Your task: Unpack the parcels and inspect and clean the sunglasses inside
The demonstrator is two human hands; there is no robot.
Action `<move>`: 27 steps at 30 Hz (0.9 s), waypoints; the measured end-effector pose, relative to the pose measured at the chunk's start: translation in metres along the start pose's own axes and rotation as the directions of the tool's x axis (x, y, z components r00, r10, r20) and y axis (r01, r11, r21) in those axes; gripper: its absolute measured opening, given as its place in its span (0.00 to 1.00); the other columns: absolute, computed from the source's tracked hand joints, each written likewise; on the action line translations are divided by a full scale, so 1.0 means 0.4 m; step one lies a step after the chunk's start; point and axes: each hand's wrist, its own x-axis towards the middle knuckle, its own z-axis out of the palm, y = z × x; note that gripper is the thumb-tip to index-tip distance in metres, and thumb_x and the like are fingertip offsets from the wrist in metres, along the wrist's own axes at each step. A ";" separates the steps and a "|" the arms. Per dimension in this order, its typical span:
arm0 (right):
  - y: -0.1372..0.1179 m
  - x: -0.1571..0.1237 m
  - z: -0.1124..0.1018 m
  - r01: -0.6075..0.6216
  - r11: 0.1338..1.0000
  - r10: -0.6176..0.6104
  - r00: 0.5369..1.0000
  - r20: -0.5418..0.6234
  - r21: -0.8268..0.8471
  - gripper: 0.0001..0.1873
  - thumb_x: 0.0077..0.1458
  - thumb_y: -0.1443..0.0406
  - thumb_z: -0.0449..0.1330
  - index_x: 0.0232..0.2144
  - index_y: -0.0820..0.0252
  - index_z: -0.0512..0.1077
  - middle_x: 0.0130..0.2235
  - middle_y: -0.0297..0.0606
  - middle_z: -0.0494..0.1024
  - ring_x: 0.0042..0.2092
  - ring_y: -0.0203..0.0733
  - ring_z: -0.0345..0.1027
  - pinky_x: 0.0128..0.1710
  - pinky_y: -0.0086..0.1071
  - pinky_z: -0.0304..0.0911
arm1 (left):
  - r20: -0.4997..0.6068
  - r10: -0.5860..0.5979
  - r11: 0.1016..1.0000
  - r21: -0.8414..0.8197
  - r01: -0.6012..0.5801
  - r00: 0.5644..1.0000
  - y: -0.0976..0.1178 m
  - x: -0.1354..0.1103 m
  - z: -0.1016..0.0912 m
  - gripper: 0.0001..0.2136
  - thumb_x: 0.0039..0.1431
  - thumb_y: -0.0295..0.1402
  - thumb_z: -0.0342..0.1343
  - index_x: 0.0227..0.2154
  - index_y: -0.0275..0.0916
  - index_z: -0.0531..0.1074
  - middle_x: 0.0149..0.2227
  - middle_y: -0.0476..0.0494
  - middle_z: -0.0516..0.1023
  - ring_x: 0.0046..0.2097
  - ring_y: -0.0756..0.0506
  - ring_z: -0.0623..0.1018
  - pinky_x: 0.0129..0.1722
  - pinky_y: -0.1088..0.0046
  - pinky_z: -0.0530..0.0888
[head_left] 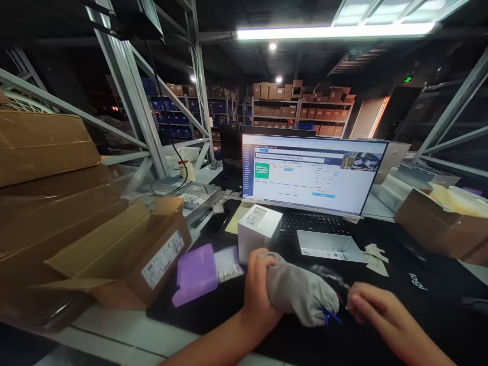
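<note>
My left hand (259, 284) is wrapped round the far end of a grey cloth drawstring pouch (297, 290), which bulges with something hidden inside. Blue cord ends (331, 317) stick out at the pouch's gathered mouth. Just right of that mouth, my right hand (371, 302) is closed in a pinch. A blurred, shiny, see-through strip (331, 274) runs up to its fingers; what exactly they grip is too smeared to make out. Behind the pouch stands a white box (259, 231) with a label on top. An open white box part (330, 245) lies beyond the pouch.
Purple packaging (196, 272) and a clear labelled bag (227, 264) lie left of my hands. An open cardboard box (145, 254) stands further left. A monitor (297, 175) and keyboard (316, 222) are at the back. Another carton (438, 223) stands at the right.
</note>
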 end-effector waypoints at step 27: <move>-0.141 0.097 0.034 0.394 0.886 -0.462 0.783 -0.417 -0.243 0.19 0.55 0.73 0.61 0.49 0.56 0.70 0.45 0.40 0.81 0.43 0.42 0.78 0.45 0.35 0.74 | 0.418 0.000 0.967 0.231 -0.107 0.908 0.045 0.091 0.016 0.29 0.61 0.43 0.56 0.62 0.42 0.57 0.58 0.35 0.66 0.59 0.34 0.70 0.57 0.47 0.71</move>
